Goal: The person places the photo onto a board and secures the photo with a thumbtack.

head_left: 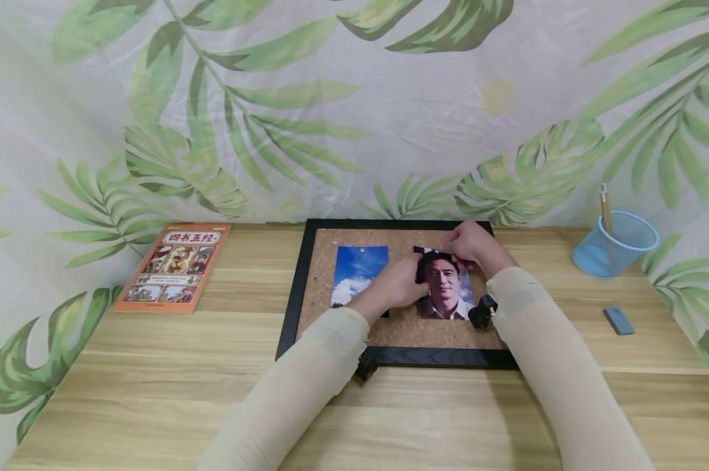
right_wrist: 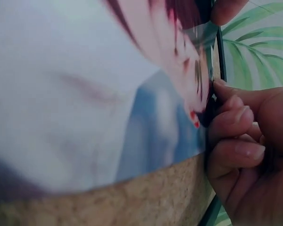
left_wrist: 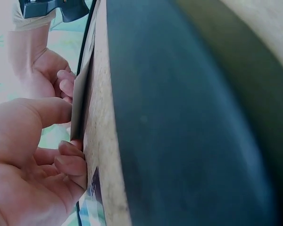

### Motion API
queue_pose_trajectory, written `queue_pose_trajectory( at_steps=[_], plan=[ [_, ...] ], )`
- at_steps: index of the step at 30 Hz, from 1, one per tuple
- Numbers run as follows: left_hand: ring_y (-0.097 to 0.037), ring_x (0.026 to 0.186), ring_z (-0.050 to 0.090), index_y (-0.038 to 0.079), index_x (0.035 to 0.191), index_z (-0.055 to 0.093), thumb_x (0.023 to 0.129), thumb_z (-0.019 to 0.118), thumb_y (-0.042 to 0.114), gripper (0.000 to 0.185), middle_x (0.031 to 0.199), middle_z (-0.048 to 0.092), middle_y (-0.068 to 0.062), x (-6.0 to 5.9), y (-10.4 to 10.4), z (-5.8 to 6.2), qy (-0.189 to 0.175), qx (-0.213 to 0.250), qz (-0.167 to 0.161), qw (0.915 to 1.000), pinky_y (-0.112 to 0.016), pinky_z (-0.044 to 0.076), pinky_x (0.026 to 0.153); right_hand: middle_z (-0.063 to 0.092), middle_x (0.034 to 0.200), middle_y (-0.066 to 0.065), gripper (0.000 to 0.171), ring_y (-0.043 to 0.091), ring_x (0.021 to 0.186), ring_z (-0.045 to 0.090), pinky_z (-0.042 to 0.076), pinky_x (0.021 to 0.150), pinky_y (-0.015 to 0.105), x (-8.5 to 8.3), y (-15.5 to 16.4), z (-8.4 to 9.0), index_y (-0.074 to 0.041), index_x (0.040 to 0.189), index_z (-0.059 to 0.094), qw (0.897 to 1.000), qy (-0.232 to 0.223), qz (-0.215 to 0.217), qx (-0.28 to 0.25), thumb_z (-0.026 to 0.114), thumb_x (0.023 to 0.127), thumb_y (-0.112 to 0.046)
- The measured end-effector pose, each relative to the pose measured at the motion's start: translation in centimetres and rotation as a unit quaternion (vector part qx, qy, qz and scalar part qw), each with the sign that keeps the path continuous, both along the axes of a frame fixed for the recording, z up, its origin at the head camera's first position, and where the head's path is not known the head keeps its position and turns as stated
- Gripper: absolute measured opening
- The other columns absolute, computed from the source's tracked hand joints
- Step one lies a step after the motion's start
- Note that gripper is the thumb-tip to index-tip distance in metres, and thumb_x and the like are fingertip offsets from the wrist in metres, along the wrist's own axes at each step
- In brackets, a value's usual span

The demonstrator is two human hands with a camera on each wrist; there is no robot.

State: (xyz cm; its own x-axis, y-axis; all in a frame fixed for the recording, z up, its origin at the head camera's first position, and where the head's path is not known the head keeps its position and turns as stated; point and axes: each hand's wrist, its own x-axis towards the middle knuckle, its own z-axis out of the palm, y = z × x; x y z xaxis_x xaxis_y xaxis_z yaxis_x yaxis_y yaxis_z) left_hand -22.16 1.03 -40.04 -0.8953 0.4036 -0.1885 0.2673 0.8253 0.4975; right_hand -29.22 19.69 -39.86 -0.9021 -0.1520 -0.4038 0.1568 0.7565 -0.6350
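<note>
A black-framed cork board [head_left: 413,335] lies on the table, with two photos on its cork. My left hand [head_left: 397,284] pinches the left edge of the portrait photo [head_left: 445,291]. In the left wrist view the thumb is on one side of this photo [left_wrist: 79,101], with fingertips at its other side, and the edge stands off the cork. Up at the photo's top edge my right hand [head_left: 472,245] has thumb and curled fingers together on it. A small light spot shows there between the hands. The blue sky photo [head_left: 359,261] lies left, partly behind my left hand, a small light pin at its top.
An orange comic-style book [head_left: 172,268] lies at the back left of the table [head_left: 172,379]. To the right stand a blue mesh pen cup [head_left: 613,245] with a pencil [head_left: 606,212] in it and a small blue-grey block [head_left: 618,320]. A leaf-patterned curtain [head_left: 354,157] hangs behind.
</note>
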Motion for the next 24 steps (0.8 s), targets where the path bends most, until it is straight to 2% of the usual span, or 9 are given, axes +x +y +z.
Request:
queue_pose_trajectory(
  at_steps=[3,7,9,11,14,16,19,22,24],
  plan=[
    [-0.026,0.132,0.044,0.004,0.147,0.033,0.092,0.061,0.033,0.069,0.145,0.044,-0.013,0.1,0.1,0.0,0.013,-0.010,-0.001,0.9999,-0.039,0.038,0.105,0.051,0.051,0.000,0.024,0.015,0.042,0.049,0.042,0.044,0.030,0.1,0.1,-0.1,-0.002,0.086,0.065,1.000,-0.002,-0.004,0.004,0.057,0.095,-0.024],
    [-0.025,0.125,0.051,0.004,0.145,0.036,0.091,0.061,0.034,0.066,0.140,0.049,-0.012,0.0,-0.2,0.0,0.030,-0.026,-0.008,0.9992,-0.038,0.043,0.100,0.053,0.052,0.001,0.024,0.015,0.042,0.051,0.042,0.043,0.030,0.3,0.1,-0.3,-0.003,0.089,0.063,1.000,0.012,0.002,0.001,0.058,0.095,-0.025],
    [-0.022,0.111,0.058,0.004,0.141,0.042,0.091,0.060,0.034,0.061,0.124,0.060,-0.009,-0.1,-0.7,0.1,0.039,-0.028,-0.014,0.9988,-0.036,0.047,0.092,0.055,0.054,0.002,0.023,0.015,0.043,0.052,0.042,0.042,0.029,0.5,0.0,-0.3,-0.003,0.092,0.063,0.999,0.031,0.013,0.005,0.058,0.095,-0.025],
    [-0.018,0.088,0.063,0.005,0.140,0.043,0.092,0.059,0.033,0.058,0.099,0.066,-0.005,-0.1,-1.5,0.3,0.038,-0.018,-0.017,0.9989,-0.034,0.050,0.078,0.058,0.057,0.004,0.022,0.014,0.044,0.053,0.042,0.042,0.029,0.7,0.0,-0.3,-0.003,0.095,0.063,0.998,0.053,0.025,0.011,0.059,0.095,-0.025],
    [-0.014,0.057,0.056,0.007,0.142,0.042,0.094,0.055,0.030,0.055,0.069,0.060,0.001,-0.1,-3.2,0.8,0.034,0.011,-0.021,0.9992,-0.032,0.047,0.058,0.061,0.063,0.007,0.022,0.015,0.046,0.054,0.043,0.044,0.030,1.3,0.0,0.0,-0.002,0.097,0.064,0.995,0.091,0.040,0.018,0.058,0.094,-0.024],
    [-0.013,0.049,0.052,0.008,0.146,0.038,0.095,0.053,0.028,0.056,0.066,0.059,0.003,0.0,-4.4,1.3,0.036,0.035,-0.019,0.9985,-0.030,0.044,0.052,0.063,0.067,0.008,0.023,0.016,0.050,0.055,0.044,0.048,0.030,1.8,0.1,0.3,-0.003,0.097,0.065,0.991,0.122,0.046,0.025,0.058,0.095,-0.025],
    [-0.011,0.052,0.052,0.011,0.144,0.040,0.095,0.053,0.027,0.053,0.074,0.058,0.006,0.2,-6.3,2.2,0.057,0.063,-0.016,0.9962,-0.028,0.043,0.051,0.063,0.076,0.008,0.024,0.018,0.060,0.055,0.044,0.056,0.032,2.7,0.6,0.8,-0.005,0.096,0.066,0.981,0.181,0.055,0.039,0.056,0.096,-0.027],
    [-0.012,0.054,0.051,0.012,0.140,0.046,0.096,0.052,0.024,0.047,0.075,0.058,0.004,0.5,-8.1,2.9,0.092,0.079,-0.014,0.9926,-0.028,0.042,0.050,0.064,0.084,0.008,0.028,0.021,0.072,0.056,0.044,0.064,0.036,3.8,1.0,1.5,-0.007,0.099,0.065,0.969,0.235,0.057,0.052,0.053,0.097,-0.032],
    [-0.011,0.055,0.050,0.012,0.138,0.048,0.097,0.050,0.024,0.043,0.074,0.056,0.005,0.8,-9.2,3.4,0.120,0.076,-0.011,0.9898,-0.027,0.042,0.050,0.064,0.090,0.008,0.032,0.022,0.078,0.057,0.045,0.068,0.038,4.7,1.1,2.1,-0.007,0.104,0.064,0.963,0.255,0.057,0.059,0.050,0.098,-0.036]
  ],
)
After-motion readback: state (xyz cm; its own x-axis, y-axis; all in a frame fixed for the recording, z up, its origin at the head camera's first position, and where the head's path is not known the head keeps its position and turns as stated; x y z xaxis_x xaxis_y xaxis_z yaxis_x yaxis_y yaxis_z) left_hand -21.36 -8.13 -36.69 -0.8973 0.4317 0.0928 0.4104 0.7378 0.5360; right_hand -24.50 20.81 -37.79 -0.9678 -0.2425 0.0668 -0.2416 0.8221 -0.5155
